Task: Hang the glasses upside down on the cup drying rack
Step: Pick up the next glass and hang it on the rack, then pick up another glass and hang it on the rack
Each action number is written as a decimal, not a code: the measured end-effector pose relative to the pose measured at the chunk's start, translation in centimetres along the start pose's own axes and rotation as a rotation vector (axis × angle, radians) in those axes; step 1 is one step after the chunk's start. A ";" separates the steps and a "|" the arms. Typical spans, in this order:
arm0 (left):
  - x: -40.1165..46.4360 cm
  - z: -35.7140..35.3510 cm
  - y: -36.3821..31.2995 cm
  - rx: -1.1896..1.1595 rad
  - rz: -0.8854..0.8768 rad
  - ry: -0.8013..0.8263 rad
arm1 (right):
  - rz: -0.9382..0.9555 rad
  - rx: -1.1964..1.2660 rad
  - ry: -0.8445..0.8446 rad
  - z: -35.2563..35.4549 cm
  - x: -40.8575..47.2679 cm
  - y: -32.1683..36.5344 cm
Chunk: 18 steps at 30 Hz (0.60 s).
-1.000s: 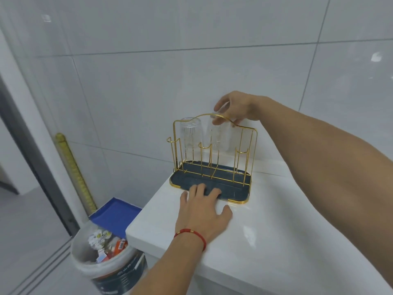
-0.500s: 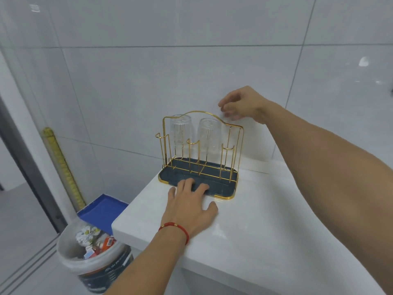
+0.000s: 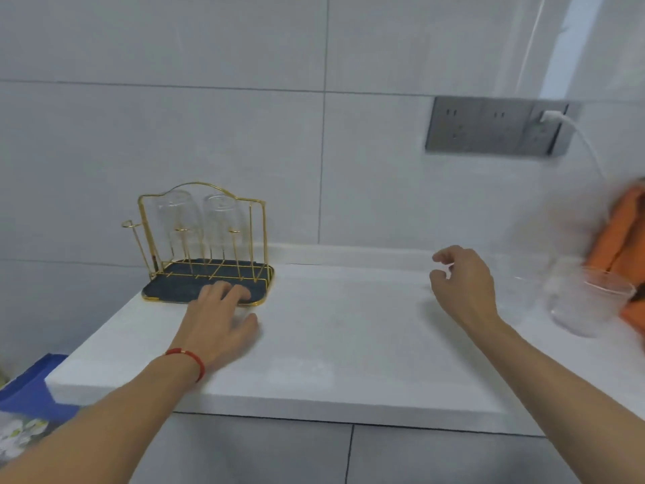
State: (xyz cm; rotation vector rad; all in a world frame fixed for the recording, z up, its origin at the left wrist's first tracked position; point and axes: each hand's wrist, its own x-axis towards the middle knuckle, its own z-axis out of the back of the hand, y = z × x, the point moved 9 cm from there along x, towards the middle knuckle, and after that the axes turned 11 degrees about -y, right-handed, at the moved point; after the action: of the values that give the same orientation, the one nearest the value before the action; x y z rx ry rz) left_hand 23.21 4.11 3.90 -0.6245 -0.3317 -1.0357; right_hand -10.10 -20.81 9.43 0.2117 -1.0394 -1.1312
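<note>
A gold wire cup drying rack with a dark tray stands at the left end of the white counter. Two clear glasses hang upside down on its back pegs. My left hand lies flat, fingers spread, pressing on the tray's front edge. My right hand hovers over the counter to the right, fingers loosely curled and holding nothing. A clear glass, blurred, stands upright at the far right, a hand's width from my right hand.
Behind the far-right glass lies an orange cloth. A grey socket strip with a white plug and cable is on the tiled wall. A blue lid sits below the counter's left edge.
My right hand has left the rack's top and swung right and down toward the far-right glass. The view has turned right. My left hand stays on the tray.
</note>
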 end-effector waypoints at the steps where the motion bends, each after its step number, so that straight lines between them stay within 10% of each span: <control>1: 0.2 -0.7 -2.4 -0.034 -0.044 0.011 | -0.058 -0.009 -0.041 1.2 -0.4 -1.9; 8: 0.5 -7.6 -19.8 -0.232 -0.238 0.077 | -0.303 0.052 -0.042 1.4 -2.8 -6.7; 15: -0.1 -10.4 -21.4 -0.276 -0.235 0.067 | -0.348 0.049 -0.553 5.6 -4.1 -8.7; 18: -0.1 -10.2 -21.2 -0.309 -0.214 0.062 | -0.442 0.060 -0.396 4.3 -2.2 -10.7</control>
State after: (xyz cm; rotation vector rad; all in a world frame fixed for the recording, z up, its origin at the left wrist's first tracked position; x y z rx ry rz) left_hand 4.22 -9.79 2.70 -0.8448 -0.1866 -1.3234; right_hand -20.30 -22.46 3.94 0.2808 -1.4216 -1.5839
